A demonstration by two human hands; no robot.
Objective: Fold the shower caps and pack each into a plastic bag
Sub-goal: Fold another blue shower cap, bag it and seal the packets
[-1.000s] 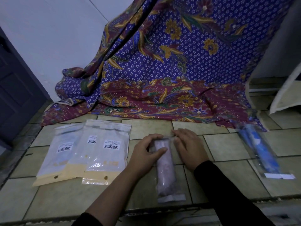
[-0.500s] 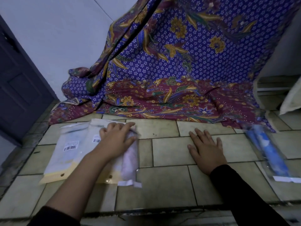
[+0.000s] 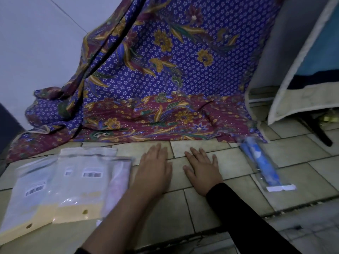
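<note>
In the head view, the left hand (image 3: 156, 167) is seen spread palm-down over the tiled floor (image 3: 229, 198), fingers straight and close together, with nothing held. Its outline is smeared by motion, so it cannot be told whether the palm rests on the tiles or hangs just above them. The right hand (image 3: 201, 171) is laid flat on the floor just beside it, fingers straight and slightly fanned, nothing grasped. A black sleeve (image 3: 247, 217) covers that arm to the wrist. Both sets of fingers are pointed away from the person, toward the patterned cloth (image 3: 156, 79) draped down the wall and onto the floor.

Just left of the left hand, a pink shower cap (image 3: 117, 182) is seen folded into a narrow strip inside a clear plastic bag (image 3: 124, 162). Whether the hand touches the bag cannot be told. The bag is laid over the right edge of a fanned group of flat plastic packets (image 3: 80, 184) bearing barcode labels; their contents cannot be made out. The long axis of the pink cap runs from near to far, leaning slightly rightward at the far end.

Well to the right of the right hand, a blue shower cap (image 3: 260, 165) is held in a second clear bag (image 3: 275, 186) on the tiles. Its long axis runs from far-left to near-right, and a white strip is seen at the near end.
</note>
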